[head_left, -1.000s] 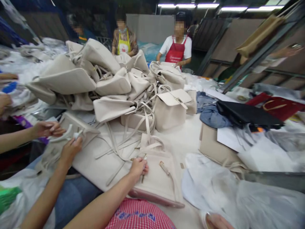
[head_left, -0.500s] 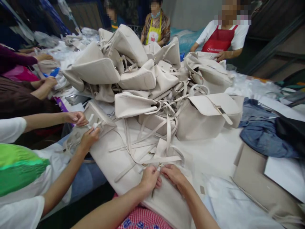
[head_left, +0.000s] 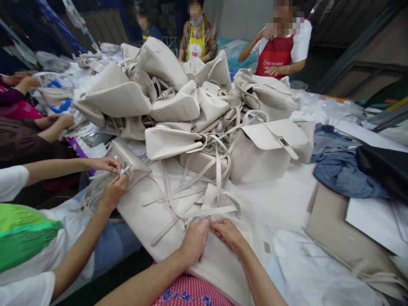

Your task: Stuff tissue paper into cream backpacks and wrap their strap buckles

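Observation:
A cream leather-look bag (head_left: 223, 268) lies on its side at the table's front edge, above a red checked cloth. Its flat strap (head_left: 216, 211) curves away beyond my fingers. My left hand (head_left: 195, 240) is closed at the bag's upper part, back of the hand towards me. Close on its right, my right hand (head_left: 228, 233) pinches at the same spot with thumb and forefinger. The small part between the fingertips is hidden. A gold-coloured clasp (head_left: 185, 222) shows just left of my left hand.
A heap of cream bags (head_left: 172, 106) fills the table's middle. At left, a co-worker's hands (head_left: 115, 178) handle another bag. Clear plastic wrap (head_left: 312, 259), a beige flat piece (head_left: 328, 221) and blue cloth (head_left: 344, 170) lie on the right. Other people stand around the table.
My hands have shifted slightly, and the gold fitting that showed between them is now covered. The view has swung a little right. Across the table, the red-aproned person has raised a hand.

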Motion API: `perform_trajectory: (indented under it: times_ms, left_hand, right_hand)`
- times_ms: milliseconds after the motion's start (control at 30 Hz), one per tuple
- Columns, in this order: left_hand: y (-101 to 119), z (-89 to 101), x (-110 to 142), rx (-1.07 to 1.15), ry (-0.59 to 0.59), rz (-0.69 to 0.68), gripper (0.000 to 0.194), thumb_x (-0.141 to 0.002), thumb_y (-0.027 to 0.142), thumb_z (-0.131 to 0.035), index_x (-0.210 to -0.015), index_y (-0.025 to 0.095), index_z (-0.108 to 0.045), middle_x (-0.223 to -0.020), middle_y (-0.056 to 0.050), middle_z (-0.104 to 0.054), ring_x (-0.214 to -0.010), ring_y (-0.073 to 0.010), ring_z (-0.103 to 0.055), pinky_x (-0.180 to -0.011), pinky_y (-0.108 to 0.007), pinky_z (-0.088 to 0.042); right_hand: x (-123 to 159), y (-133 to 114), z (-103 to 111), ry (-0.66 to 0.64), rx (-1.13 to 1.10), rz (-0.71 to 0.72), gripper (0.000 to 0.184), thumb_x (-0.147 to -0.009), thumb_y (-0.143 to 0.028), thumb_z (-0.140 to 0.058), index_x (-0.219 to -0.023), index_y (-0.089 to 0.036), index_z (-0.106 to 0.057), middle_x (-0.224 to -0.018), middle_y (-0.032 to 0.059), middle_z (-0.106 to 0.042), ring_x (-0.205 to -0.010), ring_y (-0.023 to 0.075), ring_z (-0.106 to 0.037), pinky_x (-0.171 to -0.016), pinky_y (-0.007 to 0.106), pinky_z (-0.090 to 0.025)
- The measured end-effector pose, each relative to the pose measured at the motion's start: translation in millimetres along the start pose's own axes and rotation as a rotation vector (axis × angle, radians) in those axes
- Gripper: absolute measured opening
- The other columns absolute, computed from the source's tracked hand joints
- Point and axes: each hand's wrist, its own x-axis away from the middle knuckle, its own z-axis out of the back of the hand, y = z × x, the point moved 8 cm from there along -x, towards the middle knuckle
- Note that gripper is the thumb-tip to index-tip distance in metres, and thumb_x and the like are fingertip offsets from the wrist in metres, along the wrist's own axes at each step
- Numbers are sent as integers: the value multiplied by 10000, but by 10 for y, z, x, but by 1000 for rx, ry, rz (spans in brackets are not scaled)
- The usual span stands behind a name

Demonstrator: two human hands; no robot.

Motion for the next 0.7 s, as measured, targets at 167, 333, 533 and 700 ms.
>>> perform_trajectory:
  times_ms: [167, 333, 533, 700]
  left_hand:
    - [-305, -128, -41, 283, -36, 324, 73, -799, 239, -524, -799, 174, -558, -542, 34, -549, -434, -110, -494, -448, -210, -371]
    - [-366, -207, -23, 414, -34, 425, 119, -815, 279, -505, -843, 164, -495, -541, 47, -555, -380, -67, -451, -382, -168, -301]
    - [-341, -221, -5, 460, -41, 444, 98, -819, 250, -508, -861, 166, -480, -534, 49, -560, -371, -59, -438, -363, -159, -274]
    - [-305, -195, -32, 416, -44, 407, 99, -817, 216, -496, -900, 172, -465, -531, 64, -558, -348, -62, -431, -347, -161, -274]
  right_hand:
    - [77, 230, -121, -98, -123, -212, 264, -761, -273, -572, -531, -185, -474, -356, -130, -259, -295, 29, -144, -327, 186, -61]
    - [75, 426, -153, -71, -205, -333, 337, -880, -300, -538, -582, -180, -434, -429, -138, -271, -312, 18, -154, -313, 165, -114]
    - [45, 437, -112, 55, -224, -277, 316, -854, -268, -583, -578, -178, -456, -417, -138, -282, -317, 23, -175, -323, 183, -109]
    - [123, 296, 119, 219, -254, -107, 267, -687, -148, -673, -506, -192, -482, -384, -110, -385, -349, 40, -272, -356, 211, -159]
